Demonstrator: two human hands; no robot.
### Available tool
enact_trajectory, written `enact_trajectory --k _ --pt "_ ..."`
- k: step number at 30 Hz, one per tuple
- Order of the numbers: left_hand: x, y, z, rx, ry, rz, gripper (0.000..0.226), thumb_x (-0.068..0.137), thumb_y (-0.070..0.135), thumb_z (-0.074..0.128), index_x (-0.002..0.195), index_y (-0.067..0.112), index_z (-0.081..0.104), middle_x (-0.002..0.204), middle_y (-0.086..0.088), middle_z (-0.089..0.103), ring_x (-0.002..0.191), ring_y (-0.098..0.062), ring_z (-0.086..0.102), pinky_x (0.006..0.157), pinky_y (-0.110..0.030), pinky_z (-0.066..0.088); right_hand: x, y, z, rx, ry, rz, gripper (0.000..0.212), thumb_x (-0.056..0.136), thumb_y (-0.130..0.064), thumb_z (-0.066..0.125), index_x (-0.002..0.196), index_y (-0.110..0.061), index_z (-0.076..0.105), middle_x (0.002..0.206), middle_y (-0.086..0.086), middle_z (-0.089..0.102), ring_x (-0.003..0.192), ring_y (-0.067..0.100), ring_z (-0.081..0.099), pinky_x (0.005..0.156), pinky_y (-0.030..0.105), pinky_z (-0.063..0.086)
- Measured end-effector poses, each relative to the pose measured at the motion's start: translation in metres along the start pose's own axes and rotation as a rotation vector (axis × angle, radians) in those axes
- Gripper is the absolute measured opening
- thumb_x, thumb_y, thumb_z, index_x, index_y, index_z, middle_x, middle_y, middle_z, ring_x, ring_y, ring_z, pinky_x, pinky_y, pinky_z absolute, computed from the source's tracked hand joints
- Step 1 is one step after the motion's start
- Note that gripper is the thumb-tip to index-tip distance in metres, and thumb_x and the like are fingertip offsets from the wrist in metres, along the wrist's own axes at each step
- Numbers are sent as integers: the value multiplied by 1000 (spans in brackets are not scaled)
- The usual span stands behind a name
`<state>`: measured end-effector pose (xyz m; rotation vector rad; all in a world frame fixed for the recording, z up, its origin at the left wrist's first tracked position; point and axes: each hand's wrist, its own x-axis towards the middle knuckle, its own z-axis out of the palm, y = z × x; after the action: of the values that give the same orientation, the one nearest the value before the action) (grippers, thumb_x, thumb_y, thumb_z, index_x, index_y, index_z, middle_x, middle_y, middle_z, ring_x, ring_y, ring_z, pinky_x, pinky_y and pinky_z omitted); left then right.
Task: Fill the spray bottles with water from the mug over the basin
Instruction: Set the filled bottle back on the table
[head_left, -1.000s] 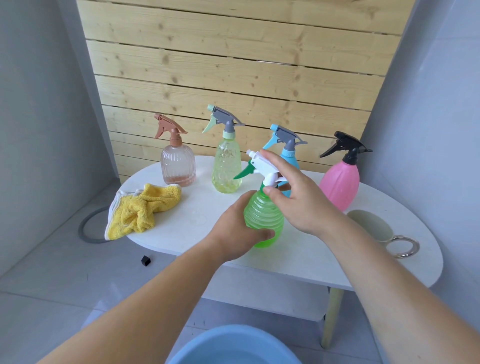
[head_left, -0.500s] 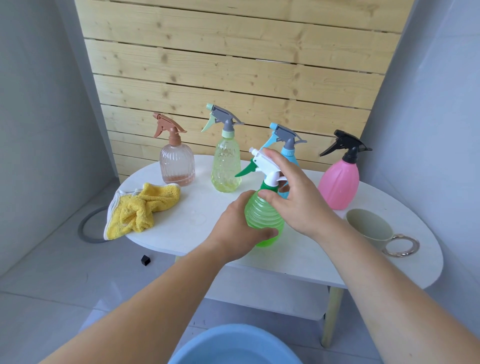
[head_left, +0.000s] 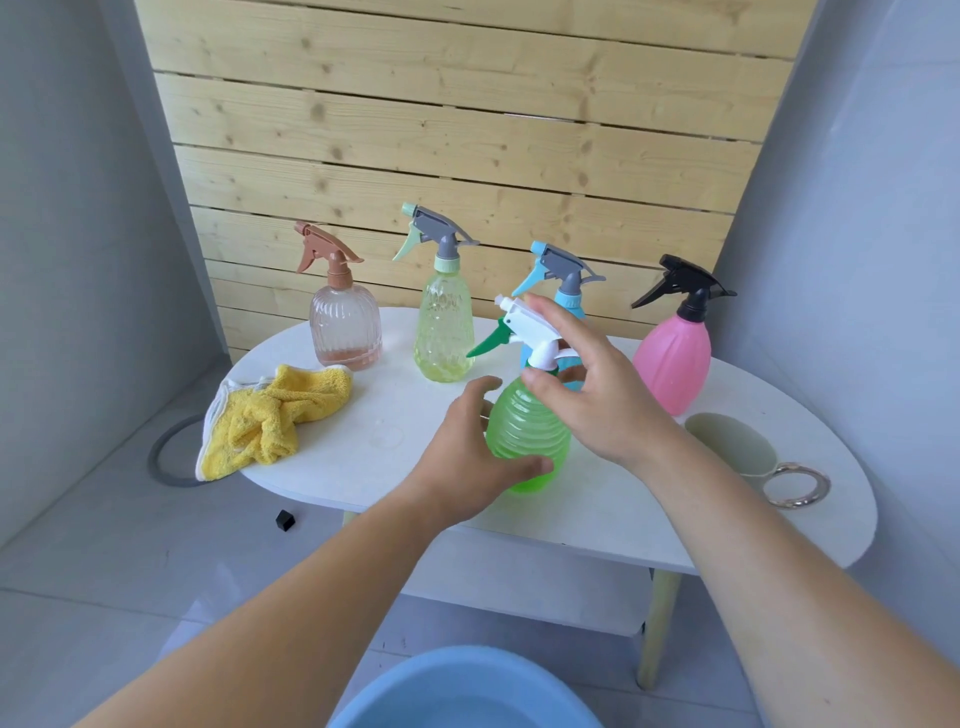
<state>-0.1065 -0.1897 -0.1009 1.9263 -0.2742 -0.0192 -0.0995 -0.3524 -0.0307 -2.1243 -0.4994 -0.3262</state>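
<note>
1. Nearest, low at the bottom edge: blue basin (head_left: 467, 691) on the floor below the table, presumably parked there to catch spills. Only part of it in view, so no call on water inside.
2. Next up: left hand (head_left: 467, 462) wrapped round the belly of the green bottle (head_left: 524, 441), pinning it upright near the front edge of the white table (head_left: 597, 519). No clear water line visible.
3. Just above: right hand (head_left: 597, 395), thumb at the neck collar, fingers over the white sprayer head (head_left: 524, 327). A pinching hold, probably for unscrewing the top before filling.
4. Right of that: mug (head_left: 727, 441) on the table, untouched, apart from both hands. Contents impossible to tell.
5. Over on the left: yellow cloth (head_left: 270, 415) bunched at the table edge, likely for drips.
6. Far row, left to right, sprayers all on:
   - clear ribbed bottle (head_left: 344, 327) with a thin pinkish layer at the bottom
   - yellow-green bottle (head_left: 443, 332)
   - blue bottle (head_left: 566, 306), mostly hidden behind the right hand
   - opaque pink bottle (head_left: 672, 358), contents hidden
</note>
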Motion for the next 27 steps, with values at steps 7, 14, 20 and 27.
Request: enact_trajectory --k 7,14,20,27 --pt "0 3 3 6 -12 38 83 65 26 89 134 38 45 119 14 64 111 -6 64 95 -42 56 -1 0 -1 10 14 16 64 88 -23 72 139 -50 44 124 -8 57 104 -1 53 88 20 47" --pt "0 2 5 6 29 27 78 67 24 94 126 40 47 114 16 64 108 -4 63 92 -41 57 -1 1 -6 75 -39 40 65 91 -11 66 143 -43 44 114 -29 56 110 -2 53 86 10 42" --pt "0 3 5 31 32 18 76 69 24 94 124 41 44 111 19 62 105 6 59 86 -29 57 -1 2 -8 87 -71 37 66 92 -8 62 144 -43 41 126 -18 60 119 3 54 99 23 46" --pt "-1 2 8 37 48 15 77 69 26 93 129 36 46 118 12 63 107 4 58 87 -29 55 0 3 -8 80 -63 45 69 89 -9 68 142 -47 44 136 -29 51 127 -2 47 97 10 37"
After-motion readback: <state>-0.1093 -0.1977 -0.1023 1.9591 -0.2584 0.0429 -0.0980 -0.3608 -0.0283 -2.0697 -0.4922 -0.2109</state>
